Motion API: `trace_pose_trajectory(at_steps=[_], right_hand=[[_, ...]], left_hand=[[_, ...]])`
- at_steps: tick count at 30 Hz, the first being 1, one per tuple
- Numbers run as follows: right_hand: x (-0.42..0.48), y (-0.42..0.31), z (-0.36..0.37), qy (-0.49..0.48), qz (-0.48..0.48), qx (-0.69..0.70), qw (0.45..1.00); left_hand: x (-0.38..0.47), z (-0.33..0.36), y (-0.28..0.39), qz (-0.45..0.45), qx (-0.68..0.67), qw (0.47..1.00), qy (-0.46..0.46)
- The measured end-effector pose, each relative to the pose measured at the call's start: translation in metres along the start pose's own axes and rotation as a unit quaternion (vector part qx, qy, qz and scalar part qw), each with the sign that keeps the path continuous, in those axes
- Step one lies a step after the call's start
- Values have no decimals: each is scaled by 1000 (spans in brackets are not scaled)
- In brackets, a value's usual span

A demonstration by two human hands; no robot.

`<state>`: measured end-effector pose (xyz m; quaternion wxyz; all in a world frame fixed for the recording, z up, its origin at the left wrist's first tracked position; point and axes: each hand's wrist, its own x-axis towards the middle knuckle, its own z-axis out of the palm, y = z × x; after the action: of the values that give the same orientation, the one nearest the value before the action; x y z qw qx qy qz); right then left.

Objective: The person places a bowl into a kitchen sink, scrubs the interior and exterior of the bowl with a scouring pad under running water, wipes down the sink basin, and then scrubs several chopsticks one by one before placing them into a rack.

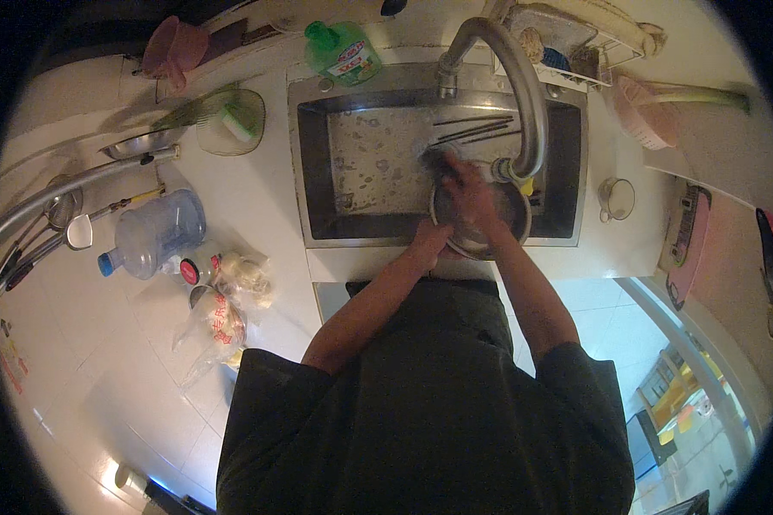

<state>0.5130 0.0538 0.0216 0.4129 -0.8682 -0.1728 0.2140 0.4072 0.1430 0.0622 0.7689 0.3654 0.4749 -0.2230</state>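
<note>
A round metal pot or bowl [514, 222] is tilted over the front edge of the steel sink [299, 193]. My left hand [433, 241] grips its near-left rim. My right hand [471, 193] reaches across the vessel, its fingers blurred at the far rim. By those fingertips is a dark, blurred thing [435, 158], perhaps a scrubber; whether the hand grips it is unclear. Several dark chopsticks [473, 131] lie on the wet, sudsy sink floor beyond. The curved metal faucet [533, 109] arches over the sink, its end just above the vessel's right rim.
A green detergent bottle [344, 55] stands behind the sink. Leftward are a glass bowl [251, 132] with a green-and-white brush, a large water bottle [158, 233] and plastic bags [222, 322]. To the right are a glass mug [617, 198], a pink strainer [644, 116] and a wire rack [602, 71].
</note>
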Motion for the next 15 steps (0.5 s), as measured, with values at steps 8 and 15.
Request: trace_pose_trajectory(at_steps=[8, 15], right_hand=[[5, 6, -13, -2, 125, -79, 989], [6, -3, -17, -25, 96, -192, 976]], left_hand=[[0, -7, 0, 0, 21, 999, -41], [5, -18, 1, 22, 56, 998, -30]])
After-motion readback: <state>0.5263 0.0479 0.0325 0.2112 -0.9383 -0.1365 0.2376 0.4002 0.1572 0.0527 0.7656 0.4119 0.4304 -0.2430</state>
